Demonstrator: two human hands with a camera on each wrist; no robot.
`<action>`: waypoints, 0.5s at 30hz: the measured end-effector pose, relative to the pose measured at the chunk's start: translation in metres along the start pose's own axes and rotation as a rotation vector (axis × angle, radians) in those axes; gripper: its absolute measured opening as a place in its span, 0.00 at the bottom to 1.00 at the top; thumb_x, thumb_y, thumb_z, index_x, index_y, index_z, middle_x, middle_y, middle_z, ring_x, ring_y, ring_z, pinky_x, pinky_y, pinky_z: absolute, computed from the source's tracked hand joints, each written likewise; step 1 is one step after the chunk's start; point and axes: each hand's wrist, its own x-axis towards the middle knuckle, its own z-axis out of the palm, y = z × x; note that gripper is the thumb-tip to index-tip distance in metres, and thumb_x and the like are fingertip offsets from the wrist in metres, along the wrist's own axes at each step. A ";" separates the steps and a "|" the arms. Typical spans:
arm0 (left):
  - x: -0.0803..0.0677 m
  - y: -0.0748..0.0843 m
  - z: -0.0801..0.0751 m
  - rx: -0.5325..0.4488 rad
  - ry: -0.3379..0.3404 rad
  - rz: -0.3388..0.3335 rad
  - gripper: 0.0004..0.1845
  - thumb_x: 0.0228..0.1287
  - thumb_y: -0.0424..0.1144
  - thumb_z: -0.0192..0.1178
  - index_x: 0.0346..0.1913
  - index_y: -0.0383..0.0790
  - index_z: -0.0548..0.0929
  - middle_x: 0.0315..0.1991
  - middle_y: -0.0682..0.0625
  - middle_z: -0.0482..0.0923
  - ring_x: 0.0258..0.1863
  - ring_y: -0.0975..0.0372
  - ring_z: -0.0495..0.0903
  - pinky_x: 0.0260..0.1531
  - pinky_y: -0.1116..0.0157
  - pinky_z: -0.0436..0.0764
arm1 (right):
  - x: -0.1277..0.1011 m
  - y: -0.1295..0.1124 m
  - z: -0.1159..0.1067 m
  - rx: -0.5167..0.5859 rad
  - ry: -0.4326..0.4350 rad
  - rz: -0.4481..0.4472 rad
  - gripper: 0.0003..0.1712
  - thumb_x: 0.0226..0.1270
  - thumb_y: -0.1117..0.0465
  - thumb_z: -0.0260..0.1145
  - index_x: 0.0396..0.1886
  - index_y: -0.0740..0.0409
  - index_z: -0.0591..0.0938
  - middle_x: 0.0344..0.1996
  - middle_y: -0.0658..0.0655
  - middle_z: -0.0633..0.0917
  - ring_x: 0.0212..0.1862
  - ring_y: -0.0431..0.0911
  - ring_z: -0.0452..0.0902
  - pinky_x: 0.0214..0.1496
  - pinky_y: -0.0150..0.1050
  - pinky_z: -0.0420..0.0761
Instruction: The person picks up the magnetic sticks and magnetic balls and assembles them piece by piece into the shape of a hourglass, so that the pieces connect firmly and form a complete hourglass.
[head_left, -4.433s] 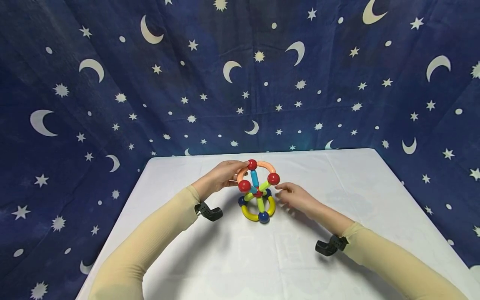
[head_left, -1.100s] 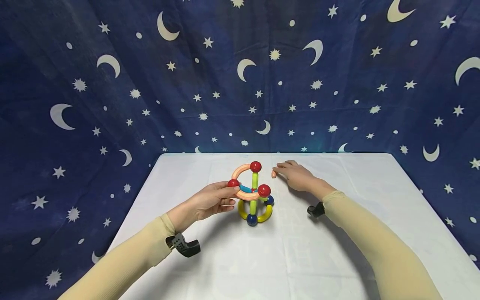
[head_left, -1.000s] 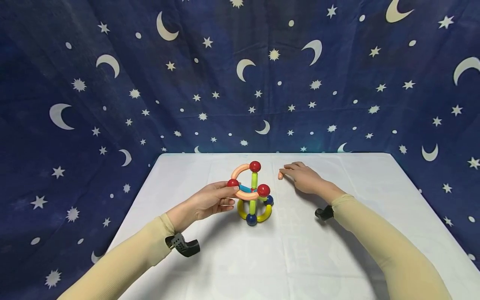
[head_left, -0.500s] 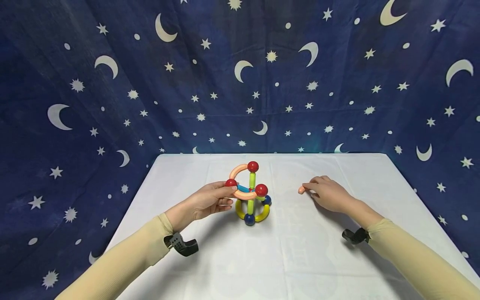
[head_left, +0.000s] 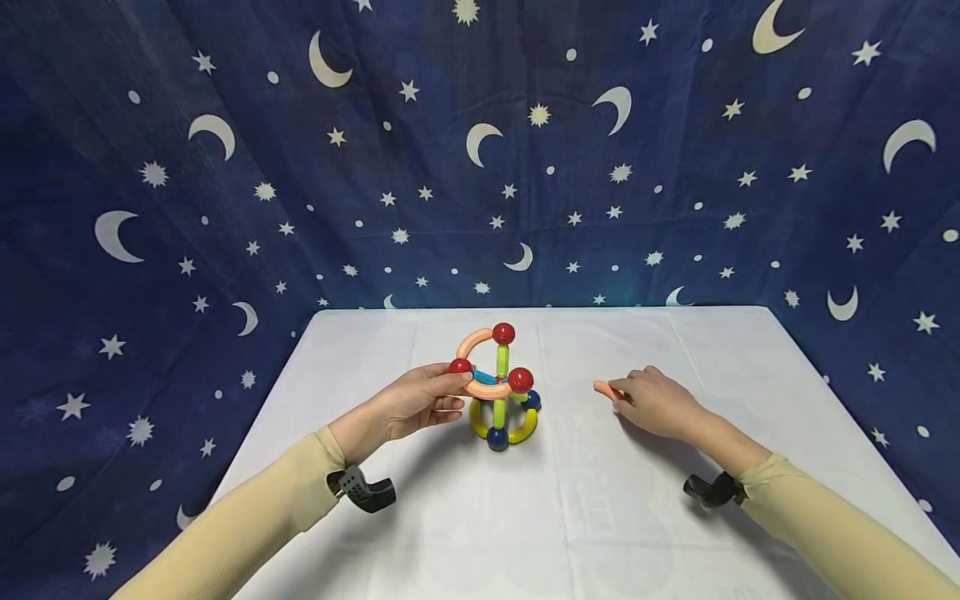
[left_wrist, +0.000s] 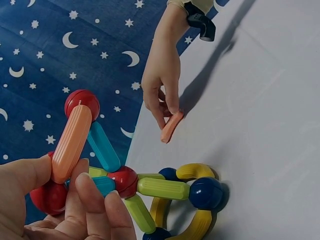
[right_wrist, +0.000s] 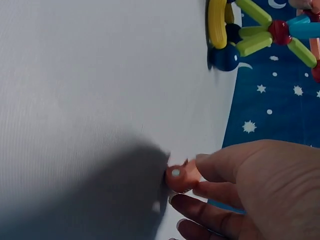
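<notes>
your two hands and a toy of sticks and balls

your left hand [head_left: 408, 406] curls its fingers around the orange curved stick at the top of the toy [head_left: 497, 386], which stands in the middle of the white table [head_left: 525, 517]. to the right, well apart from the toy, your right hand [head_left: 654, 401] pinches a small loose orange stick [head_left: 603, 387] low on the table
</notes>
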 end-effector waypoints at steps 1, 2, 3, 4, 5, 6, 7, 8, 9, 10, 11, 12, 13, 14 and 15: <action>0.000 0.000 0.000 0.002 0.001 -0.001 0.21 0.72 0.41 0.64 0.62 0.35 0.77 0.37 0.53 0.85 0.31 0.63 0.81 0.43 0.66 0.83 | 0.000 -0.001 0.000 0.015 -0.002 0.004 0.14 0.73 0.57 0.66 0.52 0.58 0.88 0.33 0.51 0.83 0.40 0.52 0.75 0.45 0.51 0.74; -0.001 0.000 0.000 0.004 0.002 0.000 0.21 0.72 0.41 0.64 0.62 0.35 0.77 0.37 0.53 0.85 0.31 0.63 0.81 0.43 0.66 0.83 | 0.001 -0.001 0.001 0.030 -0.006 0.006 0.11 0.74 0.57 0.65 0.47 0.57 0.88 0.31 0.49 0.82 0.39 0.51 0.74 0.46 0.50 0.73; -0.001 0.000 0.001 0.006 0.003 -0.001 0.21 0.72 0.42 0.64 0.62 0.36 0.77 0.37 0.53 0.85 0.31 0.63 0.80 0.43 0.66 0.83 | 0.001 -0.001 0.001 0.052 -0.006 0.003 0.10 0.75 0.57 0.63 0.42 0.55 0.89 0.29 0.48 0.82 0.37 0.50 0.74 0.45 0.49 0.73; -0.001 0.000 0.001 0.008 0.005 -0.001 0.21 0.72 0.42 0.64 0.62 0.36 0.77 0.37 0.53 0.85 0.31 0.63 0.80 0.42 0.66 0.83 | 0.001 -0.001 0.001 0.074 -0.004 0.002 0.10 0.76 0.58 0.63 0.38 0.54 0.88 0.28 0.47 0.81 0.35 0.49 0.73 0.43 0.49 0.72; -0.001 0.000 0.001 0.011 0.005 0.002 0.21 0.72 0.42 0.64 0.62 0.36 0.77 0.37 0.53 0.84 0.31 0.63 0.81 0.42 0.66 0.83 | 0.002 0.000 0.002 0.094 0.000 0.003 0.11 0.76 0.59 0.62 0.34 0.53 0.87 0.27 0.47 0.81 0.33 0.48 0.73 0.42 0.48 0.72; -0.001 0.000 0.001 0.011 0.005 0.003 0.21 0.72 0.41 0.64 0.62 0.35 0.77 0.38 0.53 0.85 0.31 0.63 0.81 0.42 0.66 0.83 | 0.002 0.001 0.002 0.115 0.009 0.002 0.10 0.76 0.60 0.62 0.35 0.53 0.88 0.27 0.47 0.82 0.32 0.46 0.73 0.41 0.47 0.72; -0.001 0.000 0.001 0.010 0.005 0.004 0.21 0.73 0.41 0.64 0.63 0.35 0.76 0.38 0.53 0.85 0.31 0.63 0.81 0.42 0.66 0.83 | 0.002 0.003 0.002 0.138 0.011 0.010 0.11 0.76 0.61 0.62 0.36 0.54 0.89 0.28 0.47 0.83 0.31 0.45 0.72 0.39 0.46 0.72; -0.001 0.000 0.001 0.008 0.006 0.007 0.22 0.73 0.41 0.64 0.63 0.34 0.76 0.38 0.52 0.85 0.31 0.64 0.81 0.42 0.66 0.83 | 0.003 0.004 0.003 0.167 0.004 0.025 0.11 0.77 0.61 0.60 0.38 0.55 0.89 0.26 0.48 0.83 0.29 0.45 0.71 0.38 0.45 0.71; -0.001 0.000 0.001 0.007 0.007 0.008 0.22 0.73 0.41 0.63 0.63 0.34 0.76 0.38 0.52 0.85 0.30 0.64 0.81 0.42 0.66 0.84 | 0.003 0.005 0.003 0.199 -0.001 0.048 0.12 0.77 0.61 0.60 0.43 0.57 0.89 0.27 0.50 0.84 0.29 0.45 0.71 0.36 0.44 0.71; -0.001 0.000 0.001 0.005 0.008 0.010 0.22 0.73 0.40 0.63 0.64 0.33 0.75 0.38 0.52 0.85 0.30 0.64 0.82 0.42 0.65 0.84 | 0.004 0.007 0.004 0.223 -0.002 0.075 0.13 0.77 0.60 0.60 0.48 0.59 0.89 0.31 0.52 0.85 0.30 0.45 0.72 0.36 0.44 0.72; -0.001 0.000 0.001 0.004 0.007 0.013 0.22 0.74 0.40 0.62 0.64 0.32 0.75 0.38 0.52 0.86 0.30 0.64 0.82 0.41 0.65 0.84 | 0.004 0.009 0.004 0.243 -0.004 0.097 0.15 0.77 0.60 0.60 0.53 0.61 0.87 0.34 0.54 0.86 0.32 0.46 0.74 0.37 0.45 0.73; -0.001 0.000 0.001 0.003 0.007 0.014 0.22 0.74 0.40 0.62 0.64 0.32 0.75 0.38 0.51 0.86 0.30 0.64 0.82 0.41 0.65 0.85 | 0.004 0.010 0.005 0.263 -0.007 0.122 0.18 0.77 0.58 0.60 0.57 0.63 0.85 0.38 0.57 0.87 0.34 0.47 0.76 0.38 0.46 0.75; -0.001 0.001 0.001 0.004 0.005 0.014 0.23 0.74 0.40 0.62 0.65 0.32 0.74 0.38 0.51 0.86 0.30 0.64 0.82 0.41 0.65 0.84 | 0.005 0.011 0.006 0.279 -0.014 0.145 0.19 0.78 0.57 0.60 0.58 0.64 0.84 0.41 0.59 0.87 0.36 0.49 0.77 0.39 0.47 0.76; -0.001 0.001 0.001 0.004 0.003 0.012 0.23 0.74 0.40 0.62 0.65 0.33 0.74 0.38 0.51 0.86 0.30 0.64 0.81 0.41 0.65 0.84 | 0.006 0.012 0.007 0.289 -0.015 0.164 0.20 0.78 0.55 0.61 0.59 0.64 0.84 0.43 0.61 0.87 0.39 0.50 0.79 0.40 0.48 0.77; -0.001 0.000 0.001 0.003 0.001 0.010 0.23 0.74 0.41 0.62 0.65 0.33 0.75 0.38 0.51 0.86 0.29 0.64 0.81 0.41 0.66 0.84 | 0.007 0.013 0.007 0.291 -0.009 0.173 0.20 0.77 0.53 0.61 0.57 0.63 0.85 0.46 0.60 0.87 0.41 0.50 0.80 0.42 0.49 0.78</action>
